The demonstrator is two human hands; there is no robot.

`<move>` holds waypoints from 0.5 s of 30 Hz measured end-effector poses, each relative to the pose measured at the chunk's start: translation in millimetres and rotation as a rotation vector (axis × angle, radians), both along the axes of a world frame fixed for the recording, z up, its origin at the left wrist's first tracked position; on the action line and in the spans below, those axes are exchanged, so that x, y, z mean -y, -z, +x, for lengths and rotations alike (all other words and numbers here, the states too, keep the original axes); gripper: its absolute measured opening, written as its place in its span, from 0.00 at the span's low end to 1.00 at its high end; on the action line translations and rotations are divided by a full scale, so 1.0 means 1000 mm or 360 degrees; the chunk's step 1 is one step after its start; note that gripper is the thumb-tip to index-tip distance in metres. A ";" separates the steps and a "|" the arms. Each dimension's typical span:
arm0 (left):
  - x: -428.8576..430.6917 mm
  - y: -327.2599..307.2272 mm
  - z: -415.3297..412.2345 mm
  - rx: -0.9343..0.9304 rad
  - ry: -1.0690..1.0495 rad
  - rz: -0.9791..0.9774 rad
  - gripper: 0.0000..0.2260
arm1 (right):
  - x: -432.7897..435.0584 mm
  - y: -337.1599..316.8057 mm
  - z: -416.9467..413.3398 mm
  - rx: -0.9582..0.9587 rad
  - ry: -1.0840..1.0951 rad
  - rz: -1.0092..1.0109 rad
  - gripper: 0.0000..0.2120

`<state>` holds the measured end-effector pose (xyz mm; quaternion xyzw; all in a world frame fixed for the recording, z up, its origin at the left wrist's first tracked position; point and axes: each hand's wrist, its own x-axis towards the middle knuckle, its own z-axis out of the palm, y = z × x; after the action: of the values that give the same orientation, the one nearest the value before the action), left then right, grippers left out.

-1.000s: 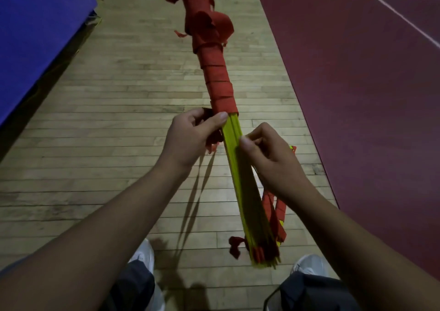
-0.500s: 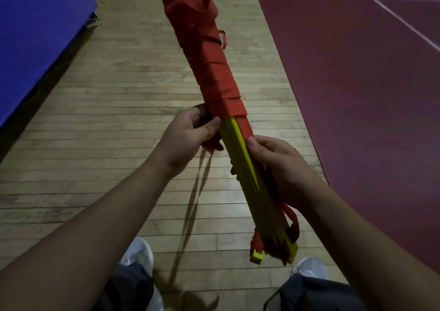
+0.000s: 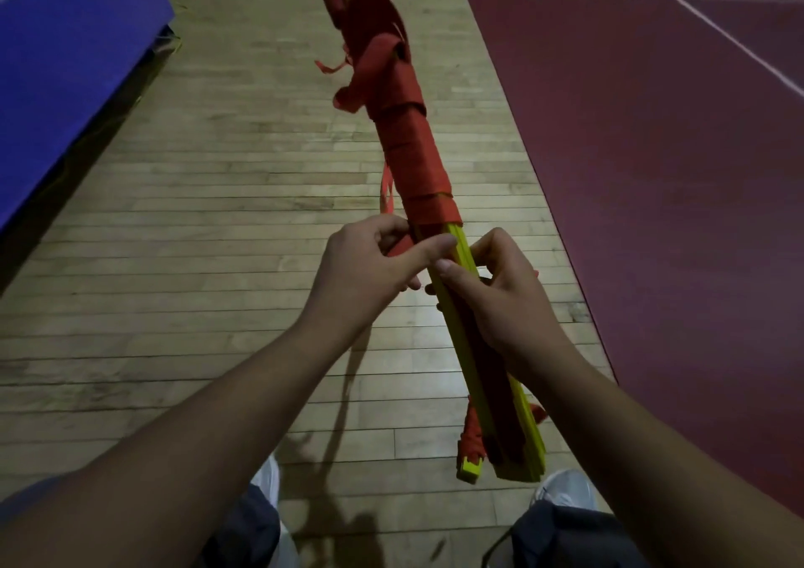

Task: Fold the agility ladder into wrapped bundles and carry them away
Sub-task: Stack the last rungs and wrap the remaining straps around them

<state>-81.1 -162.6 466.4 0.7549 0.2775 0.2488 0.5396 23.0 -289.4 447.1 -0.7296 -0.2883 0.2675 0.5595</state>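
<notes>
The agility ladder is a long bundle (image 3: 494,398) of stacked yellow rungs held in the air, pointing away from me. Red strap (image 3: 407,132) is wound around its far half; the near half shows bare yellow. A loose red strap end (image 3: 386,189) hangs on the left of the wrap. My left hand (image 3: 370,269) pinches the red strap at the wrap's near edge, thumb lying across the rungs. My right hand (image 3: 507,302) grips the yellow rungs just below, from the right side.
Below is a wooden plank floor (image 3: 195,263). A dark red court surface (image 3: 674,175) with white lines lies to the right. A blue mat (image 3: 65,71) stands at the left. My white shoes (image 3: 565,487) show at the bottom edge.
The bundle has rotated in my hands and its far end now shows a yellow tip. My right hand has slid up the rungs until it meets my left thumb.
</notes>
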 end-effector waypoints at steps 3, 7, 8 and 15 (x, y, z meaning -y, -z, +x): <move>0.003 0.002 0.003 0.0059 -0.0104 -0.0083 0.11 | -0.003 0.005 -0.002 0.0216 -0.0024 -0.0016 0.16; 0.004 0.001 0.006 0.0157 -0.0256 -0.0188 0.09 | -0.004 0.007 -0.009 0.0396 -0.0093 0.0002 0.17; 0.003 0.001 0.005 0.0183 -0.0274 -0.0221 0.10 | -0.005 0.008 -0.010 0.0425 -0.0099 -0.0012 0.17; -0.011 0.006 0.001 0.0244 -0.0092 -0.0363 0.13 | 0.001 -0.006 -0.005 0.0157 -0.0158 -0.0059 0.12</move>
<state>-79.7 -151.6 459.9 0.6593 0.2835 0.2880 0.6341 17.8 -289.9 453.3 -0.7368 -0.3464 0.2640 0.5171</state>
